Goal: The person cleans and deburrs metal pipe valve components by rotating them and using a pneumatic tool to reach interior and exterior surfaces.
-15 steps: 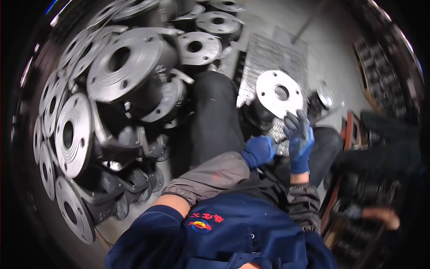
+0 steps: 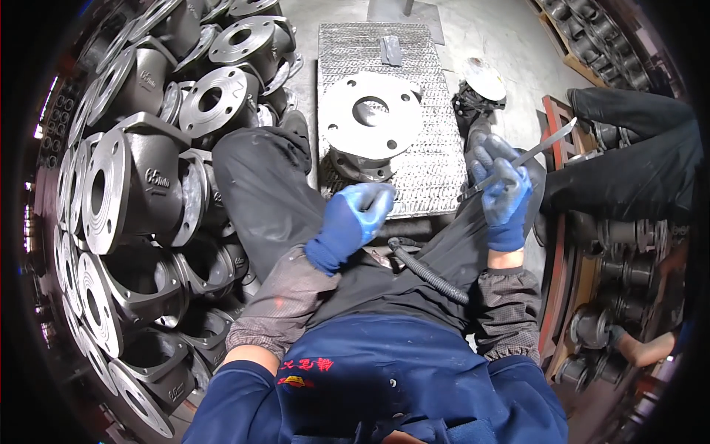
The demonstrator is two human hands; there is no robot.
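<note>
The right hand [image 2: 504, 194], in a blue knitted glove, is curled shut around the lower end of a thin, flat grey metal file [image 2: 526, 157], which slants up and to the right from the fingers, its tip out over the dark trouser leg of another person [image 2: 629, 166] sitting at the right. The left hand [image 2: 353, 218], in a matching blue glove, is loosely cupped with the fingers bent and holds nothing that can be seen; it hovers just below the near edge of a round, pale grey cast-metal flange with a large central hole and smaller bolt holes [image 2: 372, 115].

That flange faces upward on top of a dark valve body and stands on a rectangular grey steel mesh plate [image 2: 429, 170] lying on the concrete floor [image 2: 481, 29]. The person's own knees in dark trousers flank the plate. A black ribbed hose [image 2: 429, 272] lies across the lap between the two forearms.

To the right of the mesh plate, near the file, a smaller dark fitting with a shiny round top [image 2: 482, 80] stands on the floor. On the left a large heap of dark cast-iron flanged valve bodies [image 2: 140, 192] is piled from the upper edge down to the lower left. At the far right, red metal racks [image 2: 562, 259] hold more dark castings.
</note>
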